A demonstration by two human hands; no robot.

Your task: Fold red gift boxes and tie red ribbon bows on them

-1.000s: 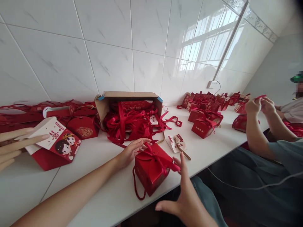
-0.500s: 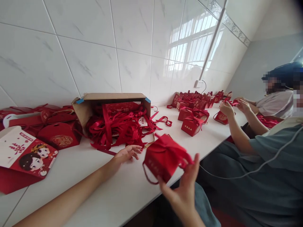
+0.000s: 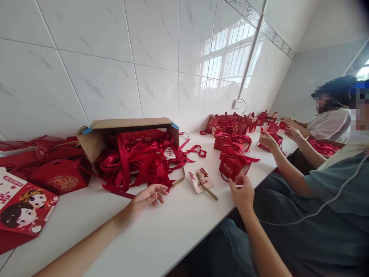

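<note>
My left hand [image 3: 151,195] rests on the white table with its fingers loosely bent and apart, holding nothing. It lies just in front of the heap of red ribbons [image 3: 138,157]. At the table's front edge my right hand [image 3: 242,192] is at the lower front of a red gift box [image 3: 232,166], thumb and fingers bent around its near corner. This box stands upright, tied with a red ribbon bow on top. Between my hands lie small cream printed cards [image 3: 199,180] and a gold-coloured strip [image 3: 211,192].
An opened cardboard carton [image 3: 89,148] on its side holds the ribbons. Red boxes [image 3: 62,177] and a box printed with cartoon faces [image 3: 27,207] lie at left. More tied boxes [image 3: 236,125] stand by the wall. A co-worker's hands [image 3: 269,140] handle ribbon at right.
My right hand has carried the gift box right and away from me, setting it beside the other tied boxes. The cards behind it have come into view. My left hand has hardly moved.
</note>
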